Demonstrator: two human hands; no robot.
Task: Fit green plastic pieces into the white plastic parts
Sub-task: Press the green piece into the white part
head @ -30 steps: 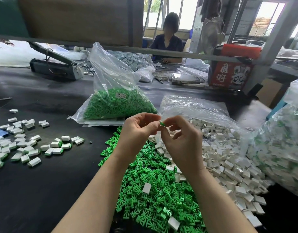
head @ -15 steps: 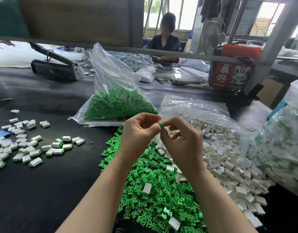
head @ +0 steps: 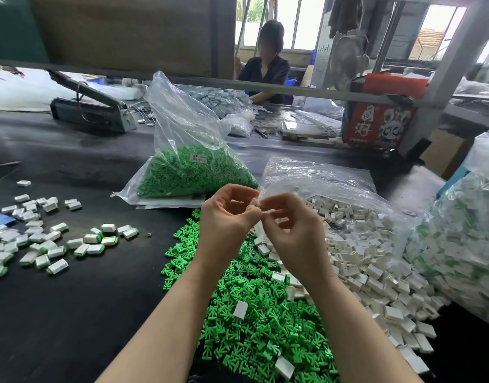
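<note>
Green piece: held up between the two hands, above the loose piles; only a sliver of green shows between the fingertips. A second ago it sat much the same, so little has changed beyond the camera drifting slightly (the fit is, by my reading, still being pressed home rather than finished).

White part: a pale sliver at the right fingertips, meeting the green piece; how deep the green sits inside cannot be told.

Left hand: fingers curled, thumb and forefinger pinching the green piece.

Right hand: fingers curled, pinching the white part.

Green pile: loose on the black table, directly below the hands.

White pile: spilling from an open bag, right of the green pile.

Finished parts: scattered well to the left, white with green ends.

Green bag: upright behind the hands, partly full.

A person sits at the far side.
</note>
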